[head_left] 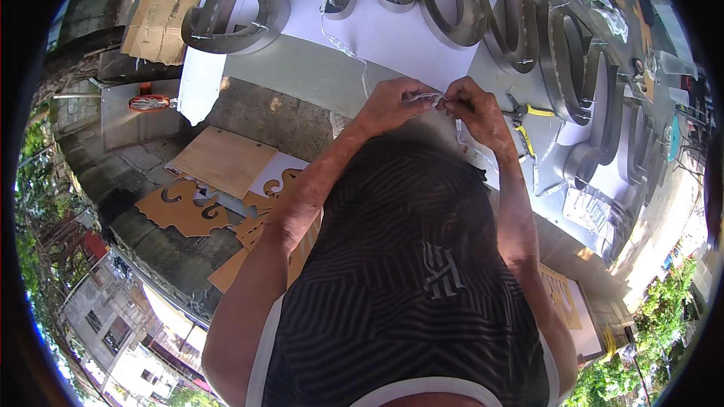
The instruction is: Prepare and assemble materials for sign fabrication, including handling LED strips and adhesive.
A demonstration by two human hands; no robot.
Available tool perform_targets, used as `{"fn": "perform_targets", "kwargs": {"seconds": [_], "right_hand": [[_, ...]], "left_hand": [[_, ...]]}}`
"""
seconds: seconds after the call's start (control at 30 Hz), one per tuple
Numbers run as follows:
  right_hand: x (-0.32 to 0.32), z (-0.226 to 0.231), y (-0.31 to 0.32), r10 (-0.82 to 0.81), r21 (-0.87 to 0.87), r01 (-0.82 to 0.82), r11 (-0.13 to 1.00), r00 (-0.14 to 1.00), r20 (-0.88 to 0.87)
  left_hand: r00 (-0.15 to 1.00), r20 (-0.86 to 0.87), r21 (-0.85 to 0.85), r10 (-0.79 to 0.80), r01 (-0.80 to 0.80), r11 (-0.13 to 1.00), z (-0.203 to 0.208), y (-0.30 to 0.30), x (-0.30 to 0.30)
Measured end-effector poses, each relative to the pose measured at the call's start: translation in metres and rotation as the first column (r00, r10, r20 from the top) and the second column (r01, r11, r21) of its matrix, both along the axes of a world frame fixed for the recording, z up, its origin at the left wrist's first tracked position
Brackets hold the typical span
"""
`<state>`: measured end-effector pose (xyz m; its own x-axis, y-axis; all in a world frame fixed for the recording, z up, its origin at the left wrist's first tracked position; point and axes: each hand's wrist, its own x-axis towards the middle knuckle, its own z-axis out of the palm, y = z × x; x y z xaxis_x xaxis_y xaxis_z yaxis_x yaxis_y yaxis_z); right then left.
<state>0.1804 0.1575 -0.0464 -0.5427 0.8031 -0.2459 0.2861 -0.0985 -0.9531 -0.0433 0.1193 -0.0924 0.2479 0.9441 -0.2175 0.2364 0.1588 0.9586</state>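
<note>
Closest to the camera is the person's own chest in a black sleeveless shirt (407, 286) with a fine grey line pattern, both bare forearms reaching away from it toward a workbench (317, 75). The left hand (392, 104) and right hand (473, 109) meet just above the shirt, nearly touching, each with fingers curled in and pinched tight on a thin white wire (431, 96) stretched between them. The wire runs on from the hands, up across the bench toward the metal sign letters (483, 15) at the far side, and a second strand hangs down below the right hand. It looks very light, limp and easily kinked, so it is best taken between fingertips close to the spot being worked, as both hands do here; whether small lamps or joints sit on the pinched section is too small to tell. The letters are large hollow shapes of grey sheet metal lying open side up on a white sheet (392, 22), with small studs dotted along their channels. Just right of the right hand lie pliers with yellow handles (528, 114). To the left, lower down on the ground, are flat brown board cutouts with scrolled edges (188, 207) and a plain plywood panel (222, 160).
</note>
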Motion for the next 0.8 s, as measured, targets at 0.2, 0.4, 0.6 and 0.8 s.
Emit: {"fn": "perform_targets", "kwargs": {"seconds": [0.2, 0.4, 0.6, 0.8], "right_hand": [[0.001, -0.005, 0.002, 0.051, 0.231, -0.03, 0.972, 0.995, -0.086], [-0.007, 0.005, -0.008, 0.065, 0.229, -0.059, 0.972, 0.998, -0.021], [-0.007, -0.007, -0.012, 0.032, 0.305, -0.03, 0.952, 0.999, -0.003], [-0.011, -0.001, -0.012, 0.034, 0.306, -0.034, 0.951, 0.999, 0.006]], "left_hand": [[0.98, 0.192, -0.206, -0.043, 0.083, 0.975, 0.01, 0.005, -0.004], [0.964, 0.261, -0.348, 0.043, 0.053, 0.936, 0.021, 0.004, -0.006], [0.97, 0.229, -0.383, 0.075, 0.02, 0.923, 0.028, 0.006, -0.005], [0.964, 0.248, -0.401, 0.093, 0.015, 0.916, 0.025, 0.007, -0.007]]}}
